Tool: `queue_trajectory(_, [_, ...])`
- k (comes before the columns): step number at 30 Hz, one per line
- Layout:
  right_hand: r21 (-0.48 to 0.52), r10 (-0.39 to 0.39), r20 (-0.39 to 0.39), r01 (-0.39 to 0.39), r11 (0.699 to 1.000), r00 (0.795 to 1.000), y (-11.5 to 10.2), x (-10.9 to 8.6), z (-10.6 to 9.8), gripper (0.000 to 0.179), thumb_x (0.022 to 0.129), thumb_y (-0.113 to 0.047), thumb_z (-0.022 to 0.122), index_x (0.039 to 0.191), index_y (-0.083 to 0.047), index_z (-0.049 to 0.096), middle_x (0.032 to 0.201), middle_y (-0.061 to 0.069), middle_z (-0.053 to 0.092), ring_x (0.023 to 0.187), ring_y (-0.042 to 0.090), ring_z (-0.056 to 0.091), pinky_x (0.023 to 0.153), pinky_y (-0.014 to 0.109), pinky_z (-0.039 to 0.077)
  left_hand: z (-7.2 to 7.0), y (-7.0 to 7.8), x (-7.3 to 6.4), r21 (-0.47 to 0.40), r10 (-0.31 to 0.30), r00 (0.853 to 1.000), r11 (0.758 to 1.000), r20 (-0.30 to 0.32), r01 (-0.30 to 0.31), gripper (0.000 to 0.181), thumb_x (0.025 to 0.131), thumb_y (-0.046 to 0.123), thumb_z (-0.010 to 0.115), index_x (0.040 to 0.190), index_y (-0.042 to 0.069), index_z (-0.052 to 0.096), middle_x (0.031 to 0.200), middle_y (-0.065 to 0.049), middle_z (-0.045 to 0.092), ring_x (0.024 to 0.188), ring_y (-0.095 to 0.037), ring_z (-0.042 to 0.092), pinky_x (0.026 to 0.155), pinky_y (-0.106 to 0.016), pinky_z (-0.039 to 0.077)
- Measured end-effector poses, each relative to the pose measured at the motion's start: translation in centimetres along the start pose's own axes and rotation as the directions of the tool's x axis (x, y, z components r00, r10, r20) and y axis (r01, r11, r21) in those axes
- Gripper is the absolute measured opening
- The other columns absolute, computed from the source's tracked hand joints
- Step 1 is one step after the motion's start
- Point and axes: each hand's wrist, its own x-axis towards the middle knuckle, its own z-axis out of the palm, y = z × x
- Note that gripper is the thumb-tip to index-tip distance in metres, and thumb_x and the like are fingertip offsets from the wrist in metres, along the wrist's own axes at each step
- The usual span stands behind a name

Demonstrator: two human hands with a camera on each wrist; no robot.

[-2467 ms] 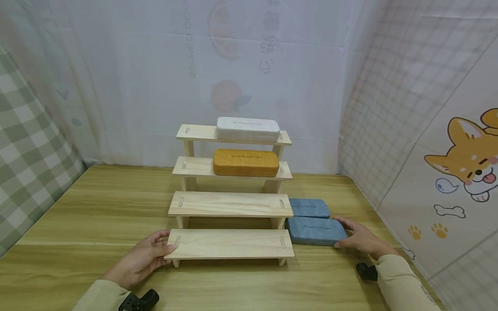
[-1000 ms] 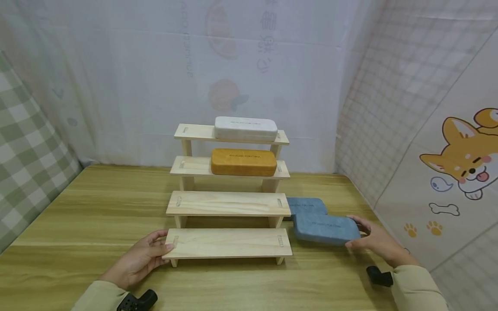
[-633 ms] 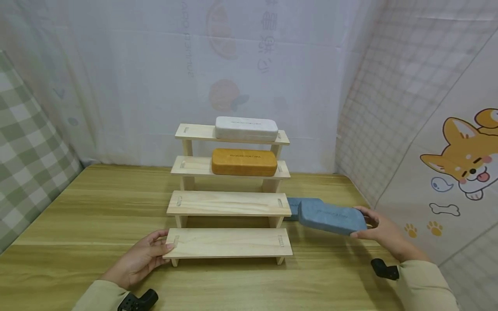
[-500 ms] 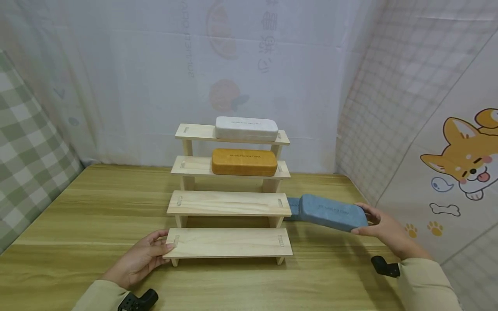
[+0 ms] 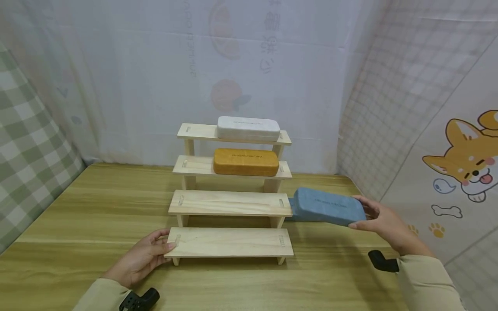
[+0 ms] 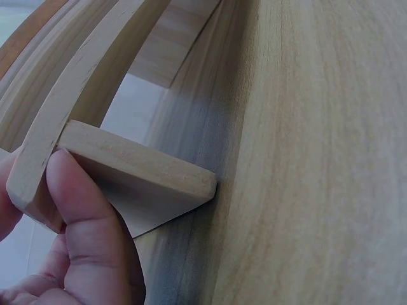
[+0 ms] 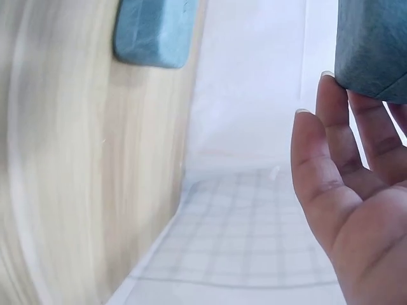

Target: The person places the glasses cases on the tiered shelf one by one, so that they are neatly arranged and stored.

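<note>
While left hand pinches rack at left end, I have right hand gripping blue case aloft, right of rack.

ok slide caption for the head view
Right hand holds a blue case beside the wooden stand; left hand grips its lowest shelf.

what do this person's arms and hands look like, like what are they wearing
The left sleeve and right sleeve are plain-looking beige. Both the left grip and right grip are bare, with no gloves. By each cuff sits a small black angular device, the left device and the right device; no cables show.
</note>
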Motion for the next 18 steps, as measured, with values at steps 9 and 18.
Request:
queue_trajectory(9, [0.084, -0.042, 0.035, 0.039, 0.996, 0.998, -2.2, 0.8, 1.0, 0.089, 0.084, -0.021, 0.076, 0.153, -0.004, 0.022, 0.142, 0.027, 0.039, 0.121, 0.040, 0.047, 0.079, 0.034, 0.051, 0.1, 0.1, 0.1, 0.003, 0.009, 1.000, 1.000, 0.000, -0.009, 0.074, 0.097, 0.007, 0.055, 0.147, -0.012, 0.004, 0.108, -0.003, 0.056, 0.089, -0.012, 0.059, 0.075, -0.028, 0.050])
queue_trajectory(18, [0.147, -0.113, 0.060, 0.103, 0.984, 0.992, -4.2, 2.2, 2.7, 0.088, 0.080, -0.019, 0.079, 0.150, -0.002, 0.029, 0.139, 0.025, 0.043, 0.119, 0.037, 0.050, 0.080, 0.031, 0.052, 0.1, 0.0, 0.1, -0.005, 0.009, 1.000, 1.000, 0.004, -0.009, 0.075, 0.097, 0.008, 0.056, 0.146, -0.012, 0.003, 0.108, -0.003, 0.055, 0.090, -0.011, 0.059, 0.075, -0.028, 0.050])
